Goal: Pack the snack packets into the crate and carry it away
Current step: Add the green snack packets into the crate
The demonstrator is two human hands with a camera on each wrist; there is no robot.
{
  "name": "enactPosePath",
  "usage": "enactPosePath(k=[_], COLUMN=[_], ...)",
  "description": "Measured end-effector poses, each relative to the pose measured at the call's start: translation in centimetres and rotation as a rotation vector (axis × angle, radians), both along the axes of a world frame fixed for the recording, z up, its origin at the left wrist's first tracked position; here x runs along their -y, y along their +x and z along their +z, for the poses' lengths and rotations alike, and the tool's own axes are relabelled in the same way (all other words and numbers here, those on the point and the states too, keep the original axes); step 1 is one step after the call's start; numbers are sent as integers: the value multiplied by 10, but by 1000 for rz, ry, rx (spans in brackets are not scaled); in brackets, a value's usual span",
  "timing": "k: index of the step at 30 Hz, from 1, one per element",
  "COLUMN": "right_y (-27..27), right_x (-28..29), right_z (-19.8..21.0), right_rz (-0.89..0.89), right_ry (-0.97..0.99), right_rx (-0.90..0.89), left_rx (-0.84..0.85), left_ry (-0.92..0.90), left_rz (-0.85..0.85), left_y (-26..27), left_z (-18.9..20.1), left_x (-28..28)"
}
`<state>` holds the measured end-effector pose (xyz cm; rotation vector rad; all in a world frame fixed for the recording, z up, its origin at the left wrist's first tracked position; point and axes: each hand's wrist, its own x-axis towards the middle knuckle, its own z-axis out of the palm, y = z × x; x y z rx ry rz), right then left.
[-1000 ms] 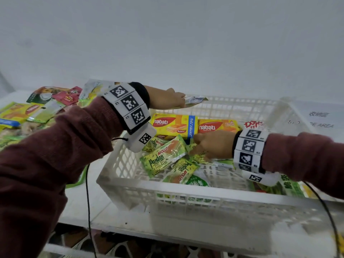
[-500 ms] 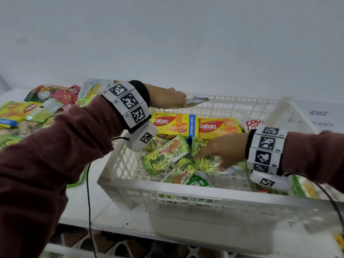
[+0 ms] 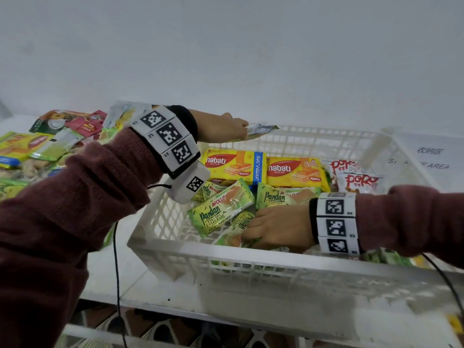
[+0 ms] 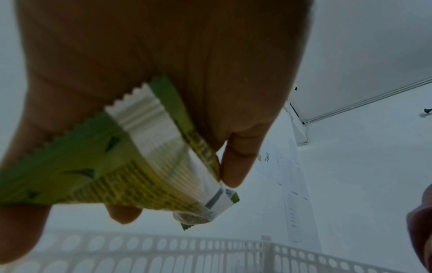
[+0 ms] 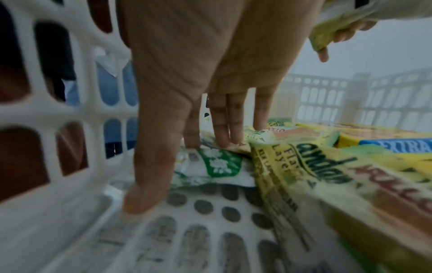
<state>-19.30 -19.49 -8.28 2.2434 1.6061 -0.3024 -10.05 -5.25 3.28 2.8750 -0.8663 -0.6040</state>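
- Snack packets fill the white crate [image 3: 288, 266], and more wait in a pile [image 3: 47, 144] on the shelf by the crate's left side.
- One green and white packet [image 4: 149, 158] is pinched between the thumb and fingers of the left hand [image 3: 221, 128], up in the air over the crate's far left corner.
- The right hand [image 3: 278, 228] is down inside the crate by the near wall, with its fingers [image 5: 219, 125] straight and pressing on the green packets there, holding nothing.
- Green Pandan cake packets [image 3: 221, 212] lie in the middle of the crate.
- Two yellow Nabati wafer packs [image 3: 263, 169] lie side by side behind them.
- Red and white packets [image 3: 356, 177] sit by the crate's far right side.
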Motion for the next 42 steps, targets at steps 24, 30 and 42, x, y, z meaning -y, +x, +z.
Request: enactPosePath(k=[24,30,42], right_y=[24,19,9], right_x=[65,57,4], right_z=[110,71,17], right_rz=[-870,-836,-630], right_ry=[431,-324,-197], right_rx=[467,334,32], left_rx=[55,40,-20], left_ry=[-1,0,-104], left_rz=[94,17,7], left_y=[0,-2,-4], left_z=[2,-2,-3], left_x=[0,3,-3])
